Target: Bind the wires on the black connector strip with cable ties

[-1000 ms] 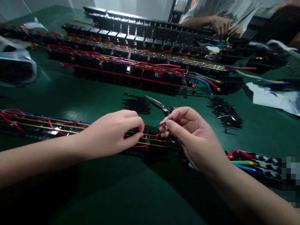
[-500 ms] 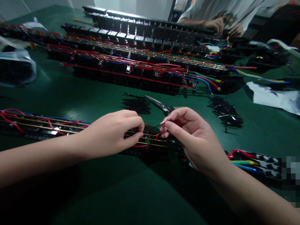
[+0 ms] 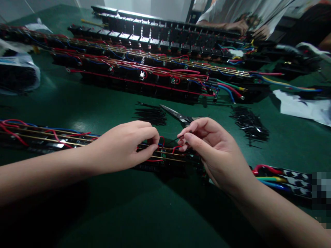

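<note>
My right hand [image 3: 213,148] pinches a thin black cable tie [image 3: 176,139] between thumb and fingers, its free end pointing left. Just left of it, my left hand [image 3: 131,144] is closed at the fingertips over a long wired assembly [image 3: 172,156] with brass rods and red and blue wires. Whatever those left fingers hold, if anything, is hidden. A short red wire loop [image 3: 162,141] rises from the assembly between both hands. Beyond them lie scissors [image 3: 176,114], blades pointing away to the left, handles partly behind my right hand.
Loose black cable ties lie in a left pile [image 3: 151,114] and a right pile [image 3: 249,124]. More wired assemblies [image 3: 144,69] stretch across the back of the green table [image 3: 124,213]. A bag [image 3: 19,72] sits far left. A co-worker's hands [image 3: 241,27] are at the back right.
My right hand has shifted very slightly right with the cable tie, whose free end has drawn back a little from my left hand. The left hand stays in place.
</note>
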Demonstrator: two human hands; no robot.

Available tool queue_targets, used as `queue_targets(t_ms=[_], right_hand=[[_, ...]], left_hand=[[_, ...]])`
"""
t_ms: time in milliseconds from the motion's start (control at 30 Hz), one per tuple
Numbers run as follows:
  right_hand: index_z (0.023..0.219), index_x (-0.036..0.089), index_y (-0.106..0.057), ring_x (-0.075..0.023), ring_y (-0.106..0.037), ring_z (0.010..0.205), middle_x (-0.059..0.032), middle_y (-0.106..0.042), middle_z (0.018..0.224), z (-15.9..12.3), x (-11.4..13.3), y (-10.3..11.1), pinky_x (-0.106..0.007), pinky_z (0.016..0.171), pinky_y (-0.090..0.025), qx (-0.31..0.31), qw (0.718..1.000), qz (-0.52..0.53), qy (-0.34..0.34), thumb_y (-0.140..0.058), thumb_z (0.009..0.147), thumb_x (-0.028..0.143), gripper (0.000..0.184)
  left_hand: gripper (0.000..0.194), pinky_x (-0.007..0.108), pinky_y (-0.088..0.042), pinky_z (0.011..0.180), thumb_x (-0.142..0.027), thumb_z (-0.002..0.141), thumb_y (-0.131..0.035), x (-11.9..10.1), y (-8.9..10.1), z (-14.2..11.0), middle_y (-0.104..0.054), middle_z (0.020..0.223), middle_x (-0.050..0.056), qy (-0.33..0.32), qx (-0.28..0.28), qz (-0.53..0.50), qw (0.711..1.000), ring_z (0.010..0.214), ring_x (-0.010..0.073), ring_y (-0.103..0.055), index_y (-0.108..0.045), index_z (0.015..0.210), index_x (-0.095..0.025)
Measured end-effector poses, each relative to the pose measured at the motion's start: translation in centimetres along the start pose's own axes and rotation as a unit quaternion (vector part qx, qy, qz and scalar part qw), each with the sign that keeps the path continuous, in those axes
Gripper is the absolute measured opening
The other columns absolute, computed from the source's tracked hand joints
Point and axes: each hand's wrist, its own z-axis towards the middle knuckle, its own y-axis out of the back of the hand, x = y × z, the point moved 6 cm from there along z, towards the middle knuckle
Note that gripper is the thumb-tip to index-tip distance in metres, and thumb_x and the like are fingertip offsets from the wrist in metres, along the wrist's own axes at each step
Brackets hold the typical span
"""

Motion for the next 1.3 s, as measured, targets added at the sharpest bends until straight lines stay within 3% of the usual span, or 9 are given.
queue_targets(t_ms=[167, 367, 567, 1300], right_hand=[[0.086, 0.023, -0.063, -0.0082, -0.064, 0.067, 0.0034, -0.069, 0.081, -0.03, -0.02, 0.04, -0.019, 0.065, -0.056, -0.007, 1.000, 0.010, 0.000, -0.075, 0.085, 0.019, 0.013], [0.084, 0.022, -0.062, -0.0076, -0.062, 0.063, 0.0041, -0.067, 0.077, -0.04, 0.12, -0.06, -0.018, 0.062, -0.053, -0.004, 1.000, 0.009, 0.001, -0.075, 0.083, 0.017, 0.014], [0.084, 0.022, -0.061, -0.0072, -0.061, 0.062, 0.0046, -0.067, 0.075, 0.00, 0.08, -0.02, -0.018, 0.061, -0.051, 0.003, 1.000, 0.008, 0.002, -0.074, 0.082, 0.016, 0.014], [0.086, 0.023, -0.062, -0.0083, -0.064, 0.063, 0.0044, -0.066, 0.077, -0.08, -0.01, 0.30, -0.019, 0.061, -0.055, -0.022, 0.999, -0.036, 0.009, -0.074, 0.085, 0.018, 0.013]], left_hand=[[0.012, 0.027, -0.045, 0.073, -0.026, 0.096, -0.054, 0.14, 0.18, 0.05, -0.067, 0.087, 0.000, 0.021, 0.001, -0.012, 1.000, 0.081, 0.0158, -0.062, -0.062, 0.090, -0.020], [0.013, 0.031, -0.047, 0.080, -0.031, 0.093, -0.059, 0.49, -0.16, -0.15, -0.071, 0.101, 0.001, 0.048, 0.039, -0.031, 0.998, 0.096, 0.0197, -0.065, -0.066, 0.101, -0.022], [0.020, 0.032, -0.048, 0.082, -0.034, 0.087, -0.068, 0.72, -0.24, -0.08, -0.072, 0.105, 0.000, 0.067, 0.070, -0.052, 0.994, 0.097, 0.0200, -0.065, -0.066, 0.104, -0.024], [0.018, 0.031, -0.046, 0.083, -0.032, 0.089, -0.067, 0.67, -0.34, -0.14, -0.070, 0.106, -0.002, 0.059, 0.074, -0.068, 0.993, 0.098, 0.0185, -0.063, -0.064, 0.105, -0.025]])
